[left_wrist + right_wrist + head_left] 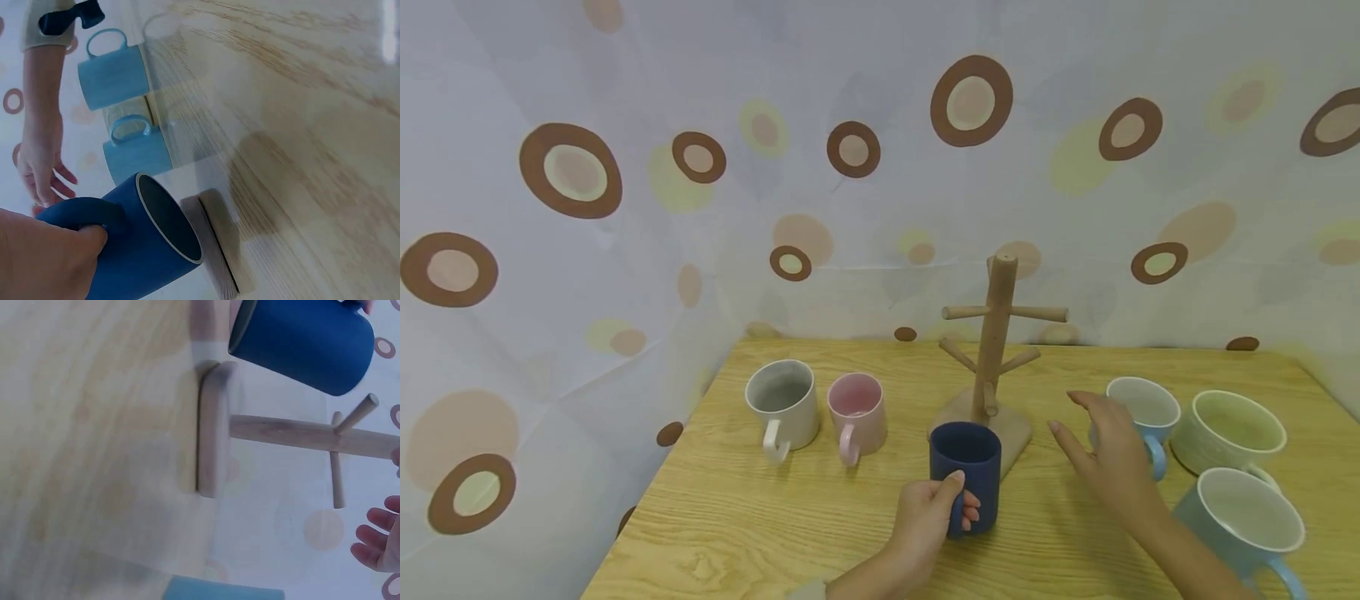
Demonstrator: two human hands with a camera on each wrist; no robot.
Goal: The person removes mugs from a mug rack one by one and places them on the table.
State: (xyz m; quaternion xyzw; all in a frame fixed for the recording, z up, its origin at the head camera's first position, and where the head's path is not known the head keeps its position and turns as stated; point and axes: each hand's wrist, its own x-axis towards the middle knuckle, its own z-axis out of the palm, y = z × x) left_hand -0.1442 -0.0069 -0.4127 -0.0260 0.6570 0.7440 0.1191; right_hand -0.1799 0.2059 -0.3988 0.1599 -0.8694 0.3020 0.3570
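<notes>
My left hand (928,517) grips the handle of a dark blue mug (981,492), thumb on top of the handle. The mug is held opening up, in front of the wooden mug tree (994,333); its underside (169,215) shows above the tabletop in the left wrist view. Bare pegs stick out from the tree's post (281,431). To the right, my right hand (1108,454) hovers with thumb and fingers spread, holding nothing. It partly covers a light blue mug (1142,404) with a white inside.
A white mug (793,408) and a pink mug (865,417) stand at the left of the wooden table (760,517). On the right are a pale green cup (1213,437) and a larger light blue mug (1217,521). Behind hangs a circle-patterned cloth (880,208).
</notes>
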